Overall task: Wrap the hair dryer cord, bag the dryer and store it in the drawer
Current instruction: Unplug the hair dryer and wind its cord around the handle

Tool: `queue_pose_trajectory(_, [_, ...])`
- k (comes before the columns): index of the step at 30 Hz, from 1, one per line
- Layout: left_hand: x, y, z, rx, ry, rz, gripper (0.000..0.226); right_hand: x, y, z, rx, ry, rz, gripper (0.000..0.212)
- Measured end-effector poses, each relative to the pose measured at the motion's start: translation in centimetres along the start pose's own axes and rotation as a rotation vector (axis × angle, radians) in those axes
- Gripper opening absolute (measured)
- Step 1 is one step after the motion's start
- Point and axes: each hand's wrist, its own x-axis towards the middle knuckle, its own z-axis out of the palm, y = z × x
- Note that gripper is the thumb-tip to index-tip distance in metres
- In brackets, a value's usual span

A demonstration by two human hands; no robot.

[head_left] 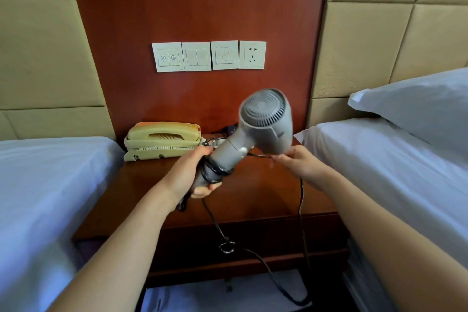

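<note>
**Q:** Where is the hair dryer (264, 121)?
**A:** It is held in the air above the desk (253, 200), toward the back right corner, with the rear grille facing the viewer. The left hand (186, 175) grips the handle, fingers curled round it. A few turns of the cord (215, 172) lie round the handle right at that grip.

**Q:** And the right hand (300, 163)?
**A:** It pinches a stretch of cord just beneath the barrel. From there the loose cord hangs past the front edge of the desk in a long loop, with a small kink low down. The plug cannot be made out.

**Q:** How will it handle?
**A:** By its look, it is a rigid plastic shell, light enough for one hand and top-heavy at the barrel, so the handle is the sound hold. The cord is limp yet springy, and the turns will probably slip unless pulled taut and pinned under a thumb.

**Q:** Surroundings?
**A:** A telephone (162, 139) sits at the back left corner of the desk, with a wall socket (252, 54) above. The left bed (50, 185) and the right bed (379, 159) flank the desk.
</note>
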Motion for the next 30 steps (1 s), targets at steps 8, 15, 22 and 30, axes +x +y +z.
queue_pose_trajectory(8, [1.0, -1.3, -3.1, -0.119, 0.288, -0.048, 0.048, -0.2, -2.2, 0.6, -0.296, -0.208, -0.106, 0.027])
queue_pose_trajectory(15, [1.3, -1.1, -3.2, -0.261, 0.416, -0.067, 0.049, -1.2, -6.7, 1.7, -0.495, -0.285, -0.28, 0.022])
queue_pose_trajectory(22, [1.1, -0.9, -2.1, -0.032, 0.565, 0.031, 0.026, -2.3, -9.5, 2.7, -0.644, -0.216, -0.402, 0.025])
queue_pose_trajectory(30, [0.3, -1.1, -0.9, 0.533, 0.619, 0.105, 0.035, -1.8, -10.9, 2.8, -0.376, 0.04, -0.426, 0.02])
